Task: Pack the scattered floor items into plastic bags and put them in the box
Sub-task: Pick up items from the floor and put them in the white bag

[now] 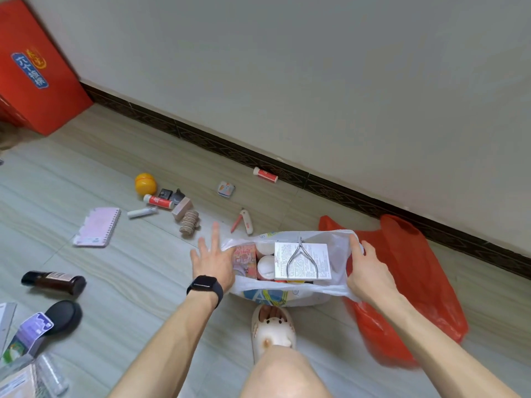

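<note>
Bag [287, 286] standing open, nippers [301, 258] lying on top. Right hand [370, 271] grip curling round rim; left hand [214, 262] grip lying open, empty. Best, judging: holding rim taut, left fetching nearest floor items.

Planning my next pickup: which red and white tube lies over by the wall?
The lone tube beside the dark baseboard, apart from everything else. The other tube sits in the cluster next to the yellow ball.
</note>
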The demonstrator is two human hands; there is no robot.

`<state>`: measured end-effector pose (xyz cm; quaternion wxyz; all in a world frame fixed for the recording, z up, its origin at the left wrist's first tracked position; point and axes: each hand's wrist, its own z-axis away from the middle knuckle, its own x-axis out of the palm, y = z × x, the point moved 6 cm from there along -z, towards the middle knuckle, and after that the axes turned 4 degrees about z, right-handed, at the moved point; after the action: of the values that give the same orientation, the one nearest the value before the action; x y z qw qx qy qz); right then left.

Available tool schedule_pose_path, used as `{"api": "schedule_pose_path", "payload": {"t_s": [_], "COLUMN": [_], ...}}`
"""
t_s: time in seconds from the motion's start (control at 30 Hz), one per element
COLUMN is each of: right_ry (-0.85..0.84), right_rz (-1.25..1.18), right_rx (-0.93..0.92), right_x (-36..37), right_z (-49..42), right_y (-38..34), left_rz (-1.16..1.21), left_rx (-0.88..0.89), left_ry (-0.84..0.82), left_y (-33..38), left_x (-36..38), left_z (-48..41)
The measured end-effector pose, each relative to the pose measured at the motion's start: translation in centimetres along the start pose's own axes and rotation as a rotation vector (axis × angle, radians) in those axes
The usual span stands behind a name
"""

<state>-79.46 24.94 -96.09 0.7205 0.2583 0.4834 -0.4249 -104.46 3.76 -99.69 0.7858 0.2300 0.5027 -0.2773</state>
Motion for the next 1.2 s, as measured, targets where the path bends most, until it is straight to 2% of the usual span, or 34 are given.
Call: {"api": "schedule_pose_path", "payload": {"t_s": [0.07, 0.2, 0.27, 0.33, 0.47, 0.53, 0.57, 0.63, 0.7, 0.77, 0.87, 1.0, 1.07, 1.2], "right_ry": [0.005, -0.018, -0.008, 0.108, 0.481, 0.545, 0.505, 0.352, 0.277, 0.227, 0.065, -0.071, -0.129, -0.128], "right_rz": [-0.069, -0.388, -0.548, -0.680, -0.864, -0.802, -0.737, -0.575, -0.375, -0.133, 0.125, 0.368, 0.425, 0.461], "right_rx": [-0.008, 0.022, 0.066, 0.059, 0.008, -0.001, -0.011, -0.010, -0.028, -0.055, -0.063, -0.059, -0.042, -0.019], "right_x": [0.5, 1.2, 0.9, -1.1, -7.7, -8.7, -8.4, -6.3, -4.7, -4.0, -2.8, -1.2, -0.8, -1.4], "right_z": [-0.3, -0.2, 0.0, 0.2, 1.3, 1.9, 2.0, 2.0, 2.2, 2.5, 2.6, 1.3, 0.3, -1.5], "right_y": [0.0, -0.4, -0.3, -0.4, 0.8, 1.5, 1.5, 1.5, 1.5, 0.8, -0.4, -1.1, -0.9, -0.3], "left_rz": [0.229, 0.316, 0.470, 0.653, 1.067, 1.168, 1.161, 0.945, 0.651, 0.366, 0.009, -0.253, -0.333, -0.345], "left_rx": [-0.161, -0.144, -0.142, -0.106, -0.044, -0.002, 0.017, 0.053, 0.081, 0.074, 0.038, -0.039, -0.020, 0.021], "left_ry": [-0.140, -0.179, -0.184, -0.175, -0.105, -0.062, -0.068, -0.130, -0.147, -0.110, -0.008, 0.040, 0.025, -0.036], "left_y": [-2.2, -3.8, -3.0, -1.2, 2.9, 4.4, 4.8, 5.3, 4.9, 4.0, 2.7, 1.1, 0.8, 0.6], "left_x": [1.3, 1.4, -1.0, -5.3, -13.3, -13.9, -13.2, -11.0, -9.6, -9.4, -9.3, -7.0, -5.5, -3.7], "left_z": [0.1, -0.9, -1.3, -1.8, -1.5, -0.3, 0.4, 1.9, 2.7, 2.8, 2.5, 1.4, 0.8, 0.3]}}
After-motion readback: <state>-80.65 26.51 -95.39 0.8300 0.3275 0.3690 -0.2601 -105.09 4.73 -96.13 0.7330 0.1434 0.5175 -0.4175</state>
